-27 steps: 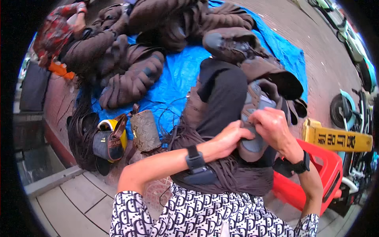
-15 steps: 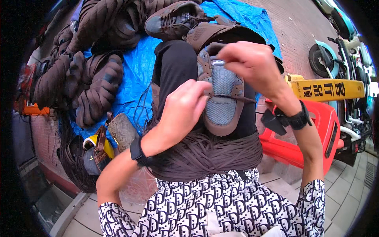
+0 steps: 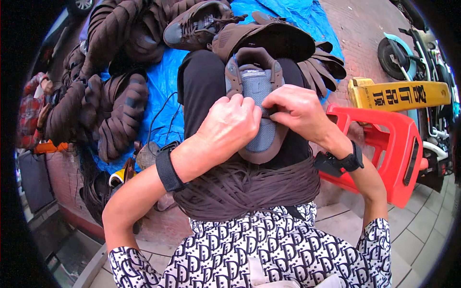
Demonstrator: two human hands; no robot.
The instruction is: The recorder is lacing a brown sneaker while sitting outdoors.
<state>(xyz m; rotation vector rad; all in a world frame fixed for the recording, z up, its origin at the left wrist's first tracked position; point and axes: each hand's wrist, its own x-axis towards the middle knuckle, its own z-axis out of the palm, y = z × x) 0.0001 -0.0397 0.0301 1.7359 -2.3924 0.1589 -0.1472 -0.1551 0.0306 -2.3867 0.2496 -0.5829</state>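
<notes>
A brown shoe [image 3: 256,89] with a blue-grey mesh tongue and toe lies on my lap, its toe pointing toward me. A dark shoelace [image 3: 265,116] crosses it low on the tongue. My left hand [image 3: 228,122] is closed over the shoe's left eyelets. From the right, my right hand [image 3: 297,113] pinches close beside the lace. Most of the lace is hidden under my fingers, which seem to grip its two sides. Across my thighs lies a thick bundle of loose brown laces [image 3: 245,189].
More brown shoes [image 3: 192,26] and coiled stacks of shoe parts [image 3: 122,113] sit on a blue tarp [image 3: 161,79]. To the right are a red plastic stool [image 3: 398,163], a yellow sign [image 3: 398,96] and parked scooters. At far left, a person's checked sleeve [image 3: 31,115] shows.
My right hand has come down from the shoe's collar to the lower eyelets, near my left hand. The shoe has shifted slightly left.
</notes>
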